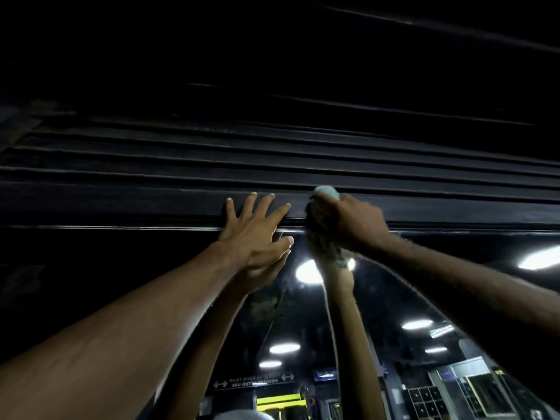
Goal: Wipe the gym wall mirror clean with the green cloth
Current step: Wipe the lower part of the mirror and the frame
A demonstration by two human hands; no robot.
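At the top edge of the dark gym wall mirror (pixel 303 322), my right hand (pixel 354 222) grips the bunched pale green cloth (pixel 325 192), mostly hidden by fist and shadow. Left hand (pixel 254 234) flat, fingers spread, on the black slatted panel (pixel 151 189) above. Cloth-to-glass contact unclear.

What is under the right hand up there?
The right hand grips a bunched green cloth against the top edge of the mirror. The strip beneath the cloth is hidden.
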